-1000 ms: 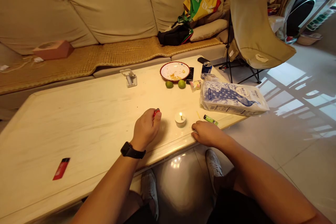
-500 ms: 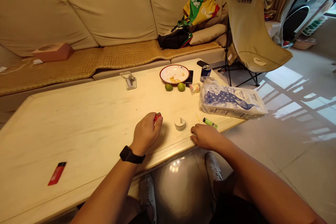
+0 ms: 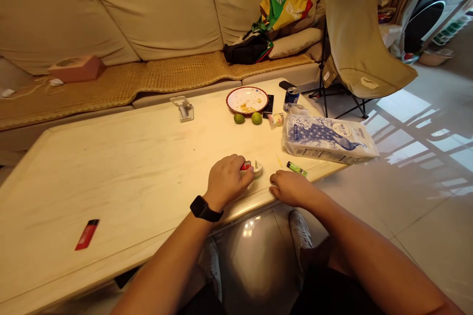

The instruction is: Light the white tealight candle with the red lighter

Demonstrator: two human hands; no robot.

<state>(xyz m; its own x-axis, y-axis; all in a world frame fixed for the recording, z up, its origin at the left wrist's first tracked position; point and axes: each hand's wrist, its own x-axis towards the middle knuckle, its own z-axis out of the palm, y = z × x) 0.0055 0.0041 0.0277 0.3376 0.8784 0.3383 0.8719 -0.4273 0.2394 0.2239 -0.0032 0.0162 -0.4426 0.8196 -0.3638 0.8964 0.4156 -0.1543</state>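
My left hand (image 3: 227, 182), with a black watch on the wrist, is closed around a red lighter (image 3: 246, 165); its metal end points right. That end is right beside a small round white candle (image 3: 257, 171) with a short dark wick; I cannot tell whether they touch. No flame shows. My right hand (image 3: 290, 187) rests at the table's near edge, right of the candle, fingers loosely bent with a gap between thumb and forefinger and nothing visible in them. Just beyond it lies a green lighter (image 3: 296, 168) with a black end.
A red lighter-shaped item (image 3: 87, 235) lies on the table's (image 3: 148, 172) left. Farther back are a plate (image 3: 236, 96) with food scraps, two green limes (image 3: 256, 118), a blue can (image 3: 291, 96) and a tissue pack (image 3: 328, 138). A sofa (image 3: 158, 19) and folding chair (image 3: 354, 34) stand behind.
My left hand has moved right with the red lighter, up to the candle, and now partly covers it. My right hand has stayed in about the same place. The view has shifted slightly.
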